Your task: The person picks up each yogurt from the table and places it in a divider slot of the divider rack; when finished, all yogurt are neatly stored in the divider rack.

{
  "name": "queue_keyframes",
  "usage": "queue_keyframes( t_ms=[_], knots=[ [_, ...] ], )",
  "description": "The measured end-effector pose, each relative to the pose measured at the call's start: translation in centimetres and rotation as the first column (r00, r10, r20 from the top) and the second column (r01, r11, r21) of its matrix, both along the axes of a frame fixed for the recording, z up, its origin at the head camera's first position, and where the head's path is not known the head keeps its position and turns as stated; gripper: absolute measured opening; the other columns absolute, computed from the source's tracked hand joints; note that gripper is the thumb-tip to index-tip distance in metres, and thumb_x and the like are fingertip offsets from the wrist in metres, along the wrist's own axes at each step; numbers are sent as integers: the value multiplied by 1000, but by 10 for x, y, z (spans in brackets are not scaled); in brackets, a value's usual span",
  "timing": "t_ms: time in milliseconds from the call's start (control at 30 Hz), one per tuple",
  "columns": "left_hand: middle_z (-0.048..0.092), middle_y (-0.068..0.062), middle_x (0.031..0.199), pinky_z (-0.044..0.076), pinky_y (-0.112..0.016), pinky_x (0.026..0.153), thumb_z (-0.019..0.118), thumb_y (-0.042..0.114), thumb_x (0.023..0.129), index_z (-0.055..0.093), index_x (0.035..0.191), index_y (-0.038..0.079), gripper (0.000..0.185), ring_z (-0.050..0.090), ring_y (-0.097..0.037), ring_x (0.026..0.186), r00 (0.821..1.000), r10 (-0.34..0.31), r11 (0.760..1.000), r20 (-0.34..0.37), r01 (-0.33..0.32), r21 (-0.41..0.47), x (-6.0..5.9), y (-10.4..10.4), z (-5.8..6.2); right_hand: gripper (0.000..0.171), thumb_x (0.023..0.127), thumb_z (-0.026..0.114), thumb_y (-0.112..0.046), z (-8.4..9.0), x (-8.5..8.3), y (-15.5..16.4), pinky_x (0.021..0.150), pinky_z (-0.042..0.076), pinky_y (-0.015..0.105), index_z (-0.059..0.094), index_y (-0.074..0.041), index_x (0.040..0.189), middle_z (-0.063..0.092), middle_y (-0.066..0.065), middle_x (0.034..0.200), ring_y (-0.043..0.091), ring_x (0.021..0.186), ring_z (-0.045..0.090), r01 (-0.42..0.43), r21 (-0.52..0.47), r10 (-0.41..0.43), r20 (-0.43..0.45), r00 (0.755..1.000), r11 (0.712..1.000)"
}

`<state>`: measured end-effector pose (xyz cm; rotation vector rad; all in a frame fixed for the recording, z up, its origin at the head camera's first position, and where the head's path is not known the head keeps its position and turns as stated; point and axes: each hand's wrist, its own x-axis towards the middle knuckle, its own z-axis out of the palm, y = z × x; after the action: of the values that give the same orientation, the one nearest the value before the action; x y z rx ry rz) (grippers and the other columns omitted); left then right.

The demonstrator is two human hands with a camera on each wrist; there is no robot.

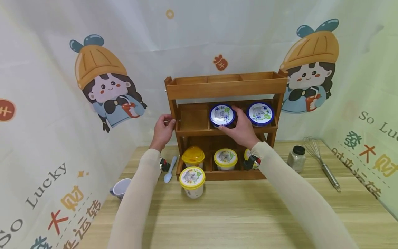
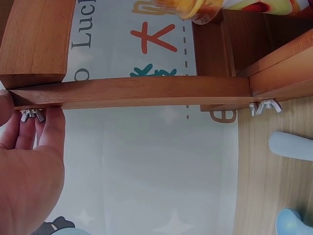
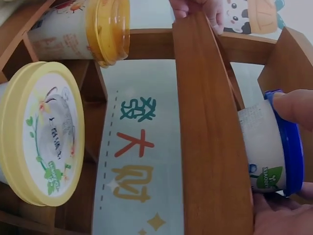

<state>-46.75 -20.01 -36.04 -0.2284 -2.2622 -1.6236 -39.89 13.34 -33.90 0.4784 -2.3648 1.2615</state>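
My right hand [image 1: 242, 129] grips a blue-lidded tub [image 1: 222, 115] at the middle compartment of a wooden rack [image 1: 224, 90], thumb and fingers on either side of its lid. Its white side, printed with a green leaf, shows in the right wrist view, behind the shelf's front board [image 3: 210, 122]. Another blue-lidded tub [image 1: 260, 114] sits just right of that hand. My left hand [image 1: 163, 131] holds the rack's left upright [image 2: 146, 93], fingers around a wing nut [image 2: 33, 114], thumb on the opposite face.
The lower tier holds a tub with a domed yellow lid [image 1: 193, 155] and flat yellow-lidded tubs [image 1: 225, 158]. Another yellow-lidded tub [image 1: 192, 178] stands on the table in front. A pale blue spoon [image 1: 169, 170] and mug [image 1: 121, 187] lie left; a black-capped jar [image 1: 296, 159] and whisk [image 1: 326, 169] right.
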Motion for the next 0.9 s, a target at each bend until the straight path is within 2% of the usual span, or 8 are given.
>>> queue_keyframes(
  t_ms=[167, 267, 400, 600, 733, 900],
  knots=[
    [58, -17, 142, 55, -50, 109, 58, 24, 110, 54, 139, 6, 34, 60, -34, 127, 1000, 6, 1000, -3, -6, 1, -1, 0, 0, 99, 87, 87, -33, 1, 1, 0, 121, 45, 53, 29, -4, 162, 47, 23, 159, 40, 144, 51, 6, 18, -7, 13, 1000, 1000],
    [58, -17, 142, 55, -48, 108, 58, 24, 110, 54, 139, 6, 34, 60, -33, 127, 1000, 7, 1000, -4, -7, -2, -1, 0, -1, 99, 88, 87, -28, 0, 5, 1, 120, 47, 49, 27, -5, 163, 44, 22, 160, 38, 147, 48, -13, -20, 14, 41, 999, 1000],
    [59, -19, 141, 55, -48, 106, 59, 22, 110, 54, 138, 4, 34, 61, -33, 126, 1000, -7, 1000, -25, 7, 14, -2, 1, -2, 95, 90, 85, -25, -3, 12, 4, 123, 43, 45, 27, -7, 164, 41, 19, 163, 36, 152, 43, -47, -85, 53, 66, 996, 995],
    [59, -19, 140, 56, -48, 106, 57, 22, 110, 54, 139, 4, 34, 61, -33, 127, 999, -20, 1000, -35, 20, 8, 0, 1, -3, 89, 93, 82, -23, -11, 27, 7, 126, 40, 42, 29, -6, 163, 42, 17, 164, 34, 152, 43, -77, -173, 93, 86, 992, 982],
    [59, -17, 140, 55, -50, 107, 57, 23, 111, 53, 139, 6, 33, 61, -32, 127, 1000, -17, 1000, -22, 17, 1, 2, 1, -3, 85, 94, 82, -24, -18, 40, 7, 122, 46, 44, 33, -6, 161, 44, 17, 163, 34, 150, 46, -79, -204, 100, 95, 990, 976],
    [59, -18, 140, 55, -52, 108, 57, 23, 111, 53, 138, 6, 33, 60, -34, 128, 1000, -19, 1000, -20, 19, 9, 3, 1, -3, 76, 95, 81, -23, -32, 52, 3, 114, 53, 46, 40, -7, 157, 51, 16, 157, 34, 144, 53, -103, -235, 118, 53, 992, 967]
  ],
)
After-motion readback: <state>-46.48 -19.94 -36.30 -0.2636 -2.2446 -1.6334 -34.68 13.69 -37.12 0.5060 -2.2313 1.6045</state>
